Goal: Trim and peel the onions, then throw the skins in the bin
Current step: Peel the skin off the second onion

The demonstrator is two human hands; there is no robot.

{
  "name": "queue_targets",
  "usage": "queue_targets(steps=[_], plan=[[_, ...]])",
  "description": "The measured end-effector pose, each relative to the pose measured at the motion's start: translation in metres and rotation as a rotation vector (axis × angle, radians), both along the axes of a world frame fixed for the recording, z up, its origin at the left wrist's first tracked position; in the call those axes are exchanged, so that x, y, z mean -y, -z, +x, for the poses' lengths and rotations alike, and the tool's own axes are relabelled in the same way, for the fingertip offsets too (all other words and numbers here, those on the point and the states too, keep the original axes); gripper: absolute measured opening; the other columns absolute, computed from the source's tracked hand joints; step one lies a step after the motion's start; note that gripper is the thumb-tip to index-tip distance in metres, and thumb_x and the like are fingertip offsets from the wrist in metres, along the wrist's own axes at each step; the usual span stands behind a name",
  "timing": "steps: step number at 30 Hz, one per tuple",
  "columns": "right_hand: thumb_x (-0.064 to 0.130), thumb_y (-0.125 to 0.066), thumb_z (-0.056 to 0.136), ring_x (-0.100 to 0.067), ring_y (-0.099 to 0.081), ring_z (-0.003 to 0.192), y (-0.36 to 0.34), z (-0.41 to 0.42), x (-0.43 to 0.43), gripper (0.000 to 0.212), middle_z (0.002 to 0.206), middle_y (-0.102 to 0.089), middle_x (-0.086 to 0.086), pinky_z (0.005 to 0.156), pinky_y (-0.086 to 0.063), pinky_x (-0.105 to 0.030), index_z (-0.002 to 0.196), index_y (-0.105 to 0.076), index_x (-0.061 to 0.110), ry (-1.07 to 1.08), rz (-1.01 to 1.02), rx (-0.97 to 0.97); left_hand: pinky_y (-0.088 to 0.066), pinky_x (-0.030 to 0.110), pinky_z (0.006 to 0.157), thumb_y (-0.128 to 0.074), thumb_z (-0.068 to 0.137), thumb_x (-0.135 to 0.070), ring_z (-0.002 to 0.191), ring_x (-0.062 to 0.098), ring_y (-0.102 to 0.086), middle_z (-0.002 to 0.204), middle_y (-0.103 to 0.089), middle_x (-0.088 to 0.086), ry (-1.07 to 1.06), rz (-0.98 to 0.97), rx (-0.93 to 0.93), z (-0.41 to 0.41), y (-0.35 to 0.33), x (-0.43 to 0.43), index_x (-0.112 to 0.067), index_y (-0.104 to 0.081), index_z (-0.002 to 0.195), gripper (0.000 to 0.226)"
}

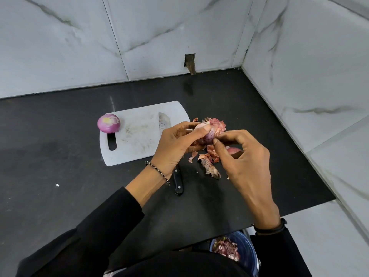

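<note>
Gripping a partly skinned red onion (209,134) at the centre of the frame, the left hand (175,144) curls its fingers and thumb round it above the black counter (60,156); the right hand (245,158) pinches a flap of papery skin on the onion's near side between thumb and forefinger. Loose skins (209,162) lie on the counter just below the hands; another onion (234,150) shows partly behind the right hand. Left of centre, a peeled onion (108,123) sits on the left end of the white cutting board (137,140); a black-handled knife (178,182) lies with its blade on the board's right side and its handle on the counter. A blue bin (247,250) holding skins shows at the lower right.
</note>
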State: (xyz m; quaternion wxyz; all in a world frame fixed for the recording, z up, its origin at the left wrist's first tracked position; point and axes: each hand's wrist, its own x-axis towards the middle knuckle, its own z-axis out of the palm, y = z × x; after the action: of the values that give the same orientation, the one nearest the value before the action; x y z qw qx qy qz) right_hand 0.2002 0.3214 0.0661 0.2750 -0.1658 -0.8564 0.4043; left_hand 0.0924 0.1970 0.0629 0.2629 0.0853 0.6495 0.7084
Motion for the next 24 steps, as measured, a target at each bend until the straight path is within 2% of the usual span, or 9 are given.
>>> queue_targets(steps=[3, 9, 16, 20, 24], plan=[[0.024, -0.071, 0.091, 0.000, -0.063, 0.090, -0.002, 0.000, 0.000, 0.002, 0.094, -0.066, 0.011, 0.076, -0.049, -0.010, 0.093, -0.070, 0.023, 0.034, -0.062, 0.040, -0.057, 0.045, 0.088, -0.075, 0.084, -0.026, 0.096, 0.026, -0.072, 0.103, -0.074, 0.011, 0.011, -0.005, 0.029, -0.002, 0.000, 0.000, -0.010, -0.074, 0.106, 0.027], [0.031, -0.071, 0.091, 0.002, -0.064, 0.089, -0.001, 0.004, -0.009, 0.009, 0.095, -0.068, 0.012, 0.072, -0.047, -0.008, 0.094, -0.071, 0.023, 0.112, -0.160, 0.064, -0.060, 0.041, 0.083, -0.065, 0.092, -0.026, 0.091, 0.035, -0.072, 0.104, -0.071, 0.023, 0.016, 0.072, 0.247, -0.003, -0.002, 0.000, -0.004, -0.065, 0.113, 0.030], [0.023, -0.073, 0.092, 0.002, -0.066, 0.088, 0.004, 0.008, -0.017, 0.008, 0.095, -0.071, 0.010, 0.072, -0.046, -0.005, 0.099, -0.072, 0.023, 0.128, -0.158, 0.135, -0.058, 0.041, 0.087, -0.058, 0.094, -0.030, 0.094, 0.037, -0.071, 0.099, -0.072, 0.027, 0.085, 0.138, 0.386, -0.003, -0.007, -0.001, -0.008, -0.056, 0.109, 0.027], [0.019, -0.074, 0.092, 0.002, -0.066, 0.086, 0.007, 0.011, -0.017, 0.010, 0.091, -0.072, 0.012, 0.072, -0.047, -0.006, 0.101, -0.074, 0.023, 0.102, -0.115, 0.127, -0.060, 0.038, 0.082, -0.063, 0.092, -0.028, 0.099, 0.038, -0.070, 0.101, -0.071, 0.026, 0.085, 0.127, 0.370, -0.003, -0.005, -0.004, -0.004, -0.063, 0.108, 0.029], [0.022, -0.071, 0.094, 0.002, -0.064, 0.092, 0.000, 0.011, -0.013, 0.014, 0.097, -0.071, 0.012, 0.074, -0.046, -0.006, 0.107, -0.076, 0.022, 0.041, -0.014, 0.087, -0.059, 0.039, 0.083, -0.066, 0.090, -0.027, 0.095, 0.033, -0.072, 0.099, -0.073, 0.019, 0.093, 0.116, 0.322, -0.001, -0.003, -0.005, 0.004, -0.061, 0.118, 0.042]])
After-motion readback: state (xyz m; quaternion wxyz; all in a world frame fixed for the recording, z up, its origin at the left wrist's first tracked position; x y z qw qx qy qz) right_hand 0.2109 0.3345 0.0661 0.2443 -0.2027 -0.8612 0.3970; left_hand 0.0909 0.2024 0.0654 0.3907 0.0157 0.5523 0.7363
